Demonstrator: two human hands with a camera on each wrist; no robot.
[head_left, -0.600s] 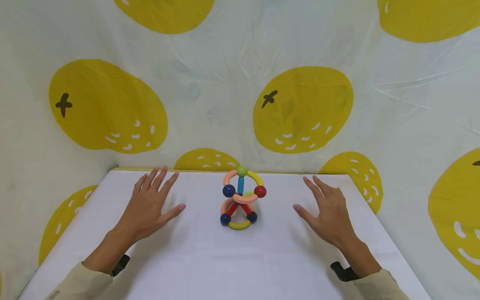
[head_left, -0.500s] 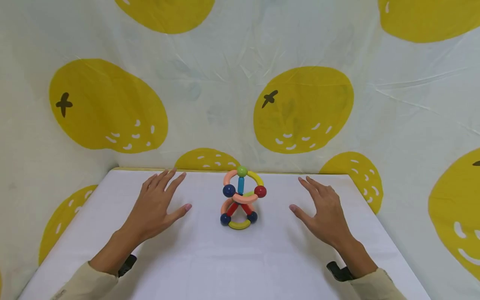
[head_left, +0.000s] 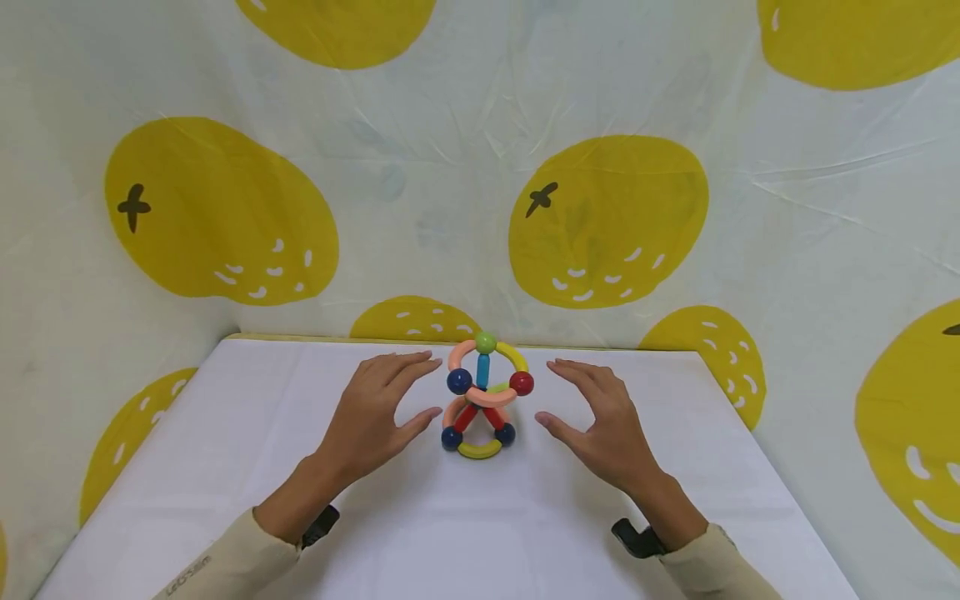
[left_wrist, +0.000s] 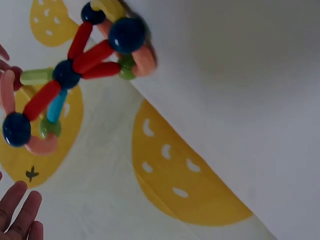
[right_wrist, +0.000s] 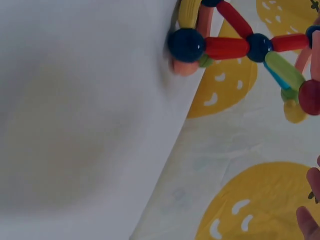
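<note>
A toy structure of coloured rods, curved pieces and balls [head_left: 491, 397] stands upright near the middle of the white table. Its lower ring has dark blue balls and a yellow curve; red rods cross at a blue ball in the middle, seen in the left wrist view [left_wrist: 66, 74]. The upper ring carries a red ball, a blue ball and a green ball on top. My left hand [head_left: 375, 412] hovers just left of it, fingers extended and thumb apart. On the other side my right hand [head_left: 603, 421] is held likewise. Neither hand appears to touch the toy.
The white tabletop [head_left: 465, 533] ends at a back edge close behind the toy. A pale cloth wall with yellow fruit prints [head_left: 607, 221] rises behind and at both sides. Dark bands [head_left: 321, 525] sit on both wrists.
Both hands have moved inward toward the toy, the left one travelling right and the right one travelling left. The toy has stayed in its place.
</note>
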